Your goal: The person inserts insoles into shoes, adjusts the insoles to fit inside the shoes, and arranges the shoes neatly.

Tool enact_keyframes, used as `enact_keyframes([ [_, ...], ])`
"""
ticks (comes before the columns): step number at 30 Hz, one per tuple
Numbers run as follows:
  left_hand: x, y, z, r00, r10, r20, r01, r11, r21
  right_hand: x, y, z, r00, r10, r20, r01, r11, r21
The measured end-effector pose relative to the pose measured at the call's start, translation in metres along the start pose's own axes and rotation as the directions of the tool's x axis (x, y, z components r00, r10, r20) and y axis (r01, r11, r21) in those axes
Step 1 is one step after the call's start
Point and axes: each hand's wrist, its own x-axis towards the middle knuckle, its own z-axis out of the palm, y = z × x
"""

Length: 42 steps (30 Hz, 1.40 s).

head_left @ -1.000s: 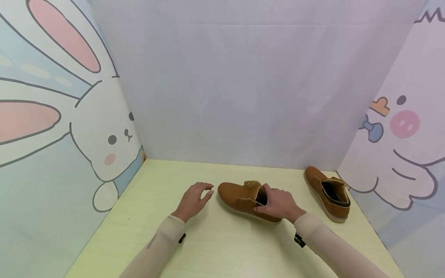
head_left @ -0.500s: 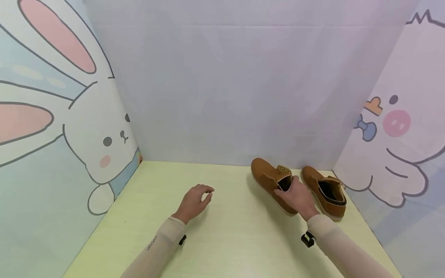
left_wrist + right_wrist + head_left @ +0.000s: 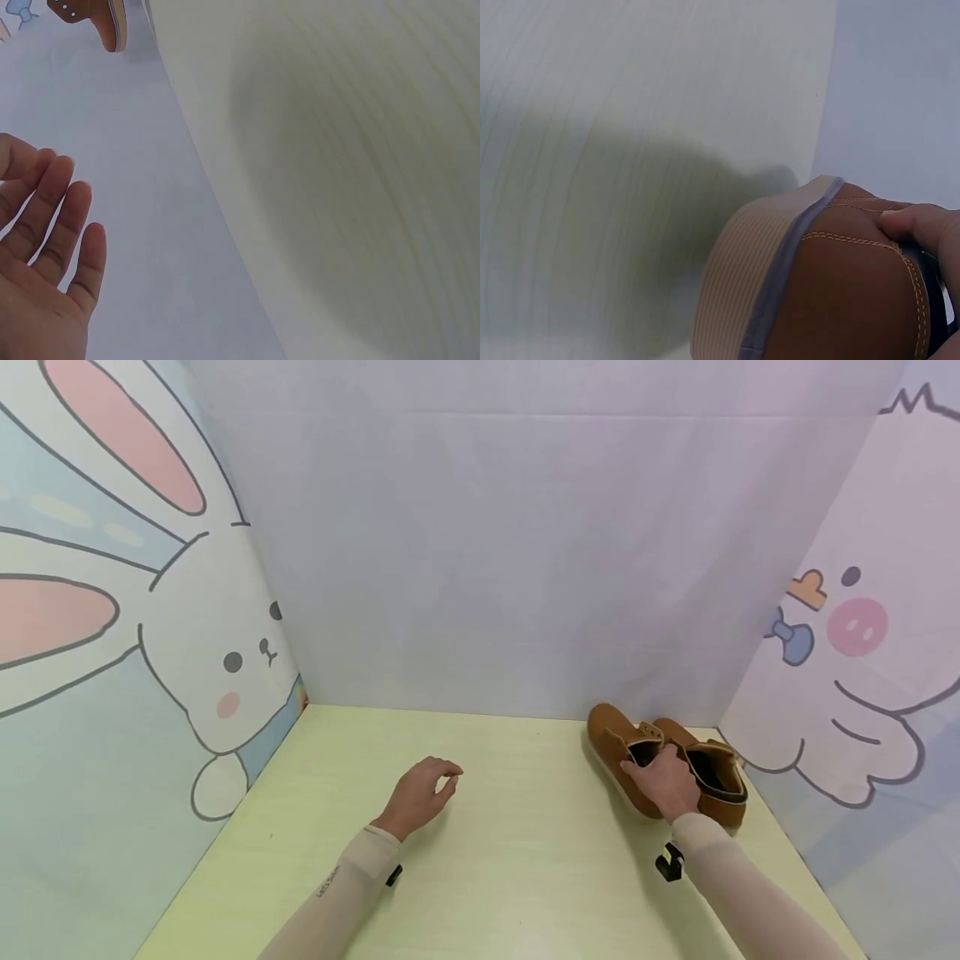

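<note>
My right hand grips a brown lace-up shoe by its ankle opening, thumb on the near side and fingers over the far side. In the right wrist view the held shoe shows its heel, stitching and ribbed pale sole, with a shadow on the table beside it. Just right of it stands a second brown shoe, partly hidden by my right hand; both toes point to the back. My left hand hovers over the middle-left of the table, fingers loosely bent and holding nothing; the left wrist view shows its palm.
A pale yellow table lies beneath both hands. A plain light back wall rises at its far edge. Side walls carry a cartoon rabbit at left and another cartoon animal at right.
My right hand has carried the shoe from the middle of the table rightward to beside the second shoe, turning its toe from left to the back. My left hand has stayed nearly still.
</note>
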Motion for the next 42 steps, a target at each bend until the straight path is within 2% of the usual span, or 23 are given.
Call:
enact_keyframes([
  [8, -0.001, 0.003, 0.002, 1.0, 0.007, 0.029, -0.006, 1.0, -0.011, 0.007, 0.007, 0.006, 0.997, 0.075, 0.019, -0.074, 0.997, -0.009],
  [15, -0.001, 0.005, 0.001, 0.998, 0.034, 0.053, -0.035, 0.999, 0.023, 0.008, 0.012, 0.01, 0.991, 0.136, -0.005, -0.136, 0.991, -0.011],
  [27, -0.001, 0.009, 0.005, 0.997, 0.043, 0.062, -0.044, 0.999, 0.018, 0.011, 0.008, 0.013, 0.996, 0.092, 0.017, -0.093, 0.991, 0.094],
  [42, -0.002, 0.006, 0.005, 0.996, 0.063, 0.056, -0.065, 0.997, 0.032, 0.015, 0.008, 0.013, 0.996, 0.077, 0.053, -0.08, 0.995, 0.067],
])
